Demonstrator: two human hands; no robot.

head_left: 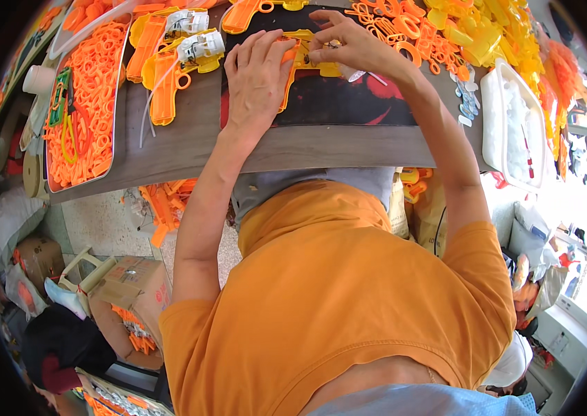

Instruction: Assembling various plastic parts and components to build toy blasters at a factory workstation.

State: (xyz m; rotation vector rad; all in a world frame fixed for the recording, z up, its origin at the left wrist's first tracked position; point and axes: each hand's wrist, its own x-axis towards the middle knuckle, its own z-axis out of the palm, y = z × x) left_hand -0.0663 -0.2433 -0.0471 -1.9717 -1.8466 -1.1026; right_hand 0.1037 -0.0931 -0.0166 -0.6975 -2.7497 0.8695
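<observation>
On the dark mat lies an orange and yellow toy gun shell. My left hand comes down over its left side, with bent fingers against the orange part and the thumb mostly hidden. My right hand reaches over the yellow part from the right. Its thumb and forefinger come close together at the shell, while another finger stretches out above; what they pinch is too small to tell. Thin dark wires show by the right fingers. A small clear piece rests just below the right hand.
Similar gun shells with white mechanisms lie at left, beside an orange-parts tray holding pliers. Loose orange rings, yellow parts and a white tub are at right. Cardboard boxes stand below left.
</observation>
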